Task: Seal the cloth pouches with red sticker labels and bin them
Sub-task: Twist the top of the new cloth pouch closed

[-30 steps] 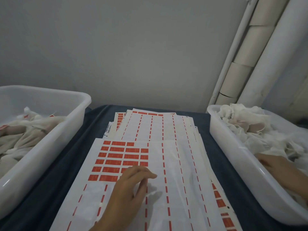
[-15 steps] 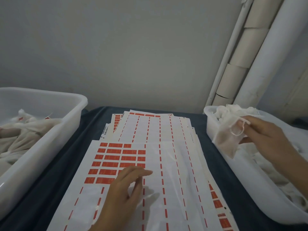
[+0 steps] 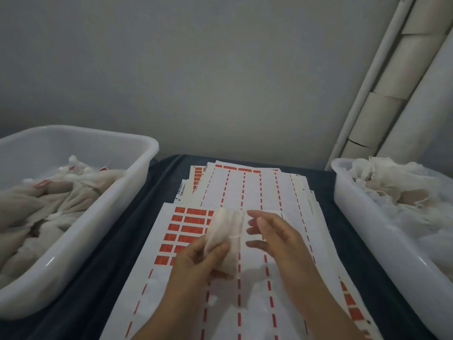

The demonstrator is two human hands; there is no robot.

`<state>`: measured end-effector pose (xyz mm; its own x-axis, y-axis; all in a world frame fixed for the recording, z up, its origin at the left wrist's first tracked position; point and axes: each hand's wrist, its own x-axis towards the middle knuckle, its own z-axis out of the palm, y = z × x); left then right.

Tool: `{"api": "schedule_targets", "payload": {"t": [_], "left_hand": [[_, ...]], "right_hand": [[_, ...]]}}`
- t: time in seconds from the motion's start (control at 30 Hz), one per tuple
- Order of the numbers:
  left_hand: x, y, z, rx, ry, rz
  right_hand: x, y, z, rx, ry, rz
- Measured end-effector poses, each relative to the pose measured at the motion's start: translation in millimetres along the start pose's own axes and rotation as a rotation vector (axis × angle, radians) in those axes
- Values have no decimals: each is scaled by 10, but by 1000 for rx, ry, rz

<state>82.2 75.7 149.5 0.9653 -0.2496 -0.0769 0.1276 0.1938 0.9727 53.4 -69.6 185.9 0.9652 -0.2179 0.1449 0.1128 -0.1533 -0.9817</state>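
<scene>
Now my left hand (image 3: 198, 261) has lifted off the sticker sheets (image 3: 257, 241) and grips the pouch (image 3: 226, 238); my right hand (image 3: 274, 238), fingers spread, hovers just beside it, bins (image 3: 81, 244) flanking both.

No text, brand or number can be read anywhere. The red sticker labels (image 3: 182, 231) on the near sticker sheet (image 3: 171, 278) carry faint print that is too small and blurred to make out, and the same holds for the red labels at the near right edge of the stack (image 3: 353, 307). A barcode (image 3: 181, 189) stands on the left edge of a far sheet, but its digits cannot be told.
</scene>
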Motion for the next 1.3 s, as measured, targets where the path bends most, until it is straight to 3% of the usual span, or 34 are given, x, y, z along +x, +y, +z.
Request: {"api": "schedule_targets", "payload": {"t": [0.13, 0.27, 0.43, 0.63, 0.77, 1.07, 1.17, 1.3], "left_hand": [[24, -38, 36, 18, 64, 18], [12, -46, 99, 122, 33, 108], [-24, -42, 107, 285, 72, 117], [-72, 87, 77, 456, -32, 452], [-81, 106, 39, 499, -65, 582], [-80, 103, 40, 687, -48, 802], [-73, 80, 28, 720, -13, 796], [-102, 106, 42, 603, 59, 689]], "right_hand": [[26, 101, 1, 104, -16, 34], [-18, 116, 8, -136, 130, -121], [-113, 90, -63, -175, 188, -210], [-195, 84, -14, -319, -24, -299], [-176, 44, -81, -350, -154, -304], [-167, 3, -207, -423, -209, -312], [-176, -53, -238, -359, -168, -292], [-205, -105, -252, -49, -16, -200]]}}
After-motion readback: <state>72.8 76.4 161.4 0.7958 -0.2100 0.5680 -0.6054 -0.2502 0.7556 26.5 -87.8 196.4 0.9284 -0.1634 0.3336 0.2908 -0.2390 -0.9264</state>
